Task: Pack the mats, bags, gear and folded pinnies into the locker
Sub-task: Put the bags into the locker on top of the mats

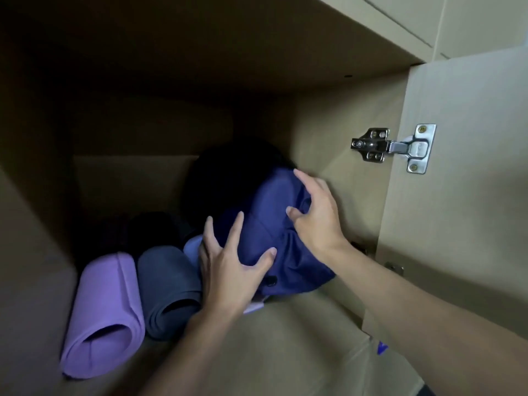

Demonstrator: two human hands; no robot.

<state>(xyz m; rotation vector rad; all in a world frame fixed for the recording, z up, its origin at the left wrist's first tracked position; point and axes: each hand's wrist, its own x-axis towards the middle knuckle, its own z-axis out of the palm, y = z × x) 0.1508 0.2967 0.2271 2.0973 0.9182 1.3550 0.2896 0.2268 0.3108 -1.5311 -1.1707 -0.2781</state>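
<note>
landmark: hinge (394,147), metal, fixed where the locker's right wall meets the open door (457,195).
locker (314,338): tan board inside, back in deep shadow.
navy fabric bundle (265,212): inside the locker, down-left of the hinge, on the floor close to the right wall. Crumpled, with a round black fastener at its near edge.
left hand (228,270): down-left of the hinge, on the bundle's near-left side.
left grip: apart. Fingers spread and mostly straight, flat on the cloth, thumb laid across the front. Pressing, not wrapped round.
right hand (317,215): nearest thing to the hinge, just down-left of it, on the bundle's top right.
right grip: clamped on the bundle, fingers curled over the far side, thumb dug into a fold.
black shape (234,172): left of the hinge, deeper in, right behind the bundle. Too dark to tell what it is.
grey mat (165,284): rolled, lying on the floor well down-left of the hinge, open end toward the camera, just beside the left wrist.
purple mat (105,298): rolled, farther left of the hinge than the grey mat, alongside it and touching, by the left wall.
pale lilac piece (193,248): down-left of the hinge, peeking out at the bundle's left edge above the grey mat. Mostly hidden, can't tell what it is.
</note>
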